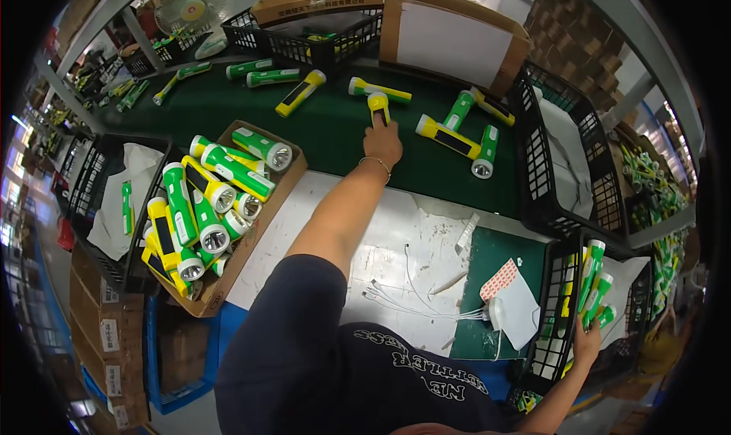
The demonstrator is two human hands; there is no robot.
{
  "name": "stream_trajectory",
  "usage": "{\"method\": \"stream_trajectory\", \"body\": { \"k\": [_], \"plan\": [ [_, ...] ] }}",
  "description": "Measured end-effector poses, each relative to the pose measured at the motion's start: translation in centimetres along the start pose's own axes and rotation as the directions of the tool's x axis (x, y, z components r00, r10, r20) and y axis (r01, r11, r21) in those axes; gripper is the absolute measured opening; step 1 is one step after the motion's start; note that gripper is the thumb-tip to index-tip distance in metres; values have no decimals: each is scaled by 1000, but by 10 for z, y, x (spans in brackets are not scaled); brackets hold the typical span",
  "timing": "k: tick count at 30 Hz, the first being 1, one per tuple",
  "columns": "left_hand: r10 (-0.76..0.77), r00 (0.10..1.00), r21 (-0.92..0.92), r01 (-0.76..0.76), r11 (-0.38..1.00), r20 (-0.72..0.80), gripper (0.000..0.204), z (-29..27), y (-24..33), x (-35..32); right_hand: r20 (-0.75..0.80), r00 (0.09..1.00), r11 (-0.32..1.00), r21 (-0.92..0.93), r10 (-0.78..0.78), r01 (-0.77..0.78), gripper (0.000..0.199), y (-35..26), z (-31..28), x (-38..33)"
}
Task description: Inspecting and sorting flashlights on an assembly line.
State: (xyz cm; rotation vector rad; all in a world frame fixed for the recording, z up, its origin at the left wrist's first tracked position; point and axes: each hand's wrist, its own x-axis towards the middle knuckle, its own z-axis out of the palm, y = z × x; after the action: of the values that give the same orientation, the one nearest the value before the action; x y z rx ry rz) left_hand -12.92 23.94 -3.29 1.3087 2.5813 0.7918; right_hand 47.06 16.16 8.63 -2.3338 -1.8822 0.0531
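both grips are busy: the left hand [383, 140] reaches far across the worktop, fingers closed round the near end of a yellow torch [378, 106] that lies on the dark green belt [335, 134]; the right hand [586, 342], low at the near right, clasps a bunch of green torches [594, 283] standing in a black plastic crate [550, 336].

on the left, an open cardboard box [285, 182] is piled with green and yellow torches [207, 207], smooth plastic barrels with round silver lens ends. left of it a black lattice crate [87, 184] holds crumpled white sheeting and one green torch. more torches lie scattered on the belt, green and yellow, to the right of the reaching hand and along the far left. at the far edge sit a black basket [312, 47] with a brown carton resting on it, and a large cardboard box [457, 39] with a white inner face. right of the belt another black crate [548, 168] holds white sheeting.

near the body, on the scuffed white worktop [396, 237], white cables [415, 294] run to a white block, beside a small red-and-white patterned sticker sheet [499, 279] on a green mat [495, 260].
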Motion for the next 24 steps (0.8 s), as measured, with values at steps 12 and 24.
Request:
{"method": "stream_trajectory", "body": {
  "k": [12, 24],
  "plan": [
    [425, 752, -666, 651, -364, 503, 48, -84, 1, -144, -306, 911, 640, 649, -275, 411, 30, -139, 14, -53],
    [175, 684, -689, 723, -42, 708, 46, -70, 17, -219, -34, 626, 465, 639, -779, 613, 31, -235, 55, -136]
  ]
}}
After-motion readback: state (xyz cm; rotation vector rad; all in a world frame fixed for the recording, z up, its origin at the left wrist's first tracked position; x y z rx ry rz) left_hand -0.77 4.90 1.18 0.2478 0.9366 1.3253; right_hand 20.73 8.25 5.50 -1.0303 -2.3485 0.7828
